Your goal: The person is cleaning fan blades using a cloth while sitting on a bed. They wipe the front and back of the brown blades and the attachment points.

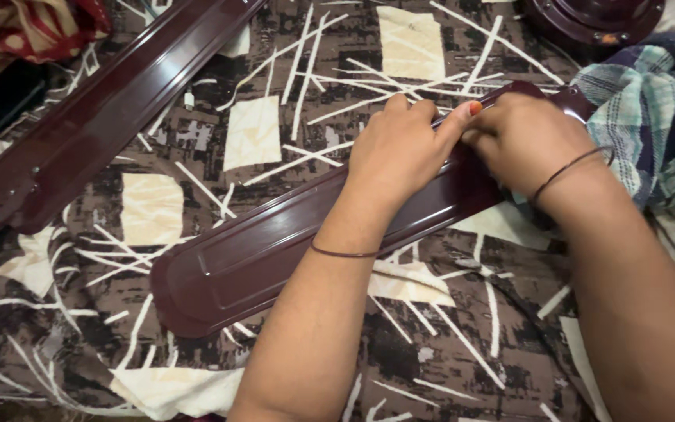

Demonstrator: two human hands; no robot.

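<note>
2nd blade (103,109) lies diagonal at top-left of the patterned sheet (447,344), w/ a small white bit (189,99) just beside it. Round maroon fan housing (595,17) at top edge, right. Plaid cloth (650,109) bunched at right edge. Red-yellow cloth (29,31) in top-left corner.

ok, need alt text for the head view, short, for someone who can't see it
Seen from above, a person's left hand and right hand press together on the narrow end of a dark maroon fan blade lying across a brown, cream and white patterned cloth. A second maroon blade lies at upper left, a checked fabric at right.
</note>
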